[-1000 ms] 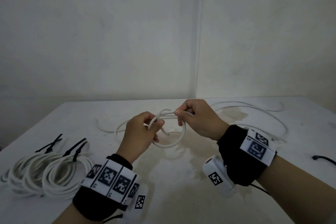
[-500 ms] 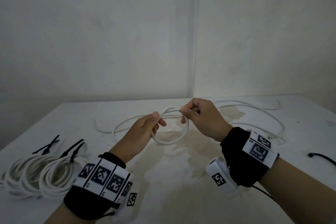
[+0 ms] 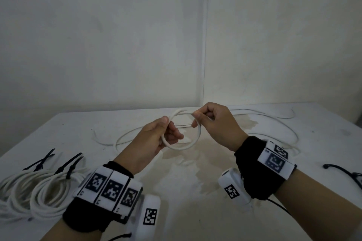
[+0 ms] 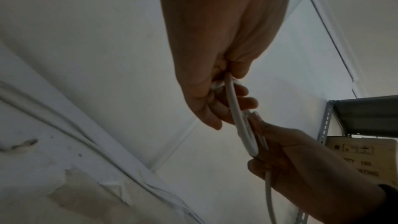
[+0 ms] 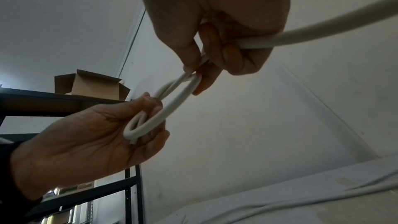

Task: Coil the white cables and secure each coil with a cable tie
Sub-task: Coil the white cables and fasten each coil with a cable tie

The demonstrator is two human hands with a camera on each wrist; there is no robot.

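Pinching smooth round white cable (image 3: 181, 143) loop, both hands (image 3: 150, 139), stained table (image 3: 176, 191)

Black wristbands (image 3: 254, 172) with checkered markers

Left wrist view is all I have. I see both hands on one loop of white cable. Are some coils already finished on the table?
Observer: Yes. The head view shows finished white cable coils at the left side of the white table, bound with black cable ties.
Operator: And the end of the cable, where is it?
Observer: The right wrist view shows it. The cut end lies in the palm of the left hand, which grips the white cable loop. The right hand pinches the far side of the loop.
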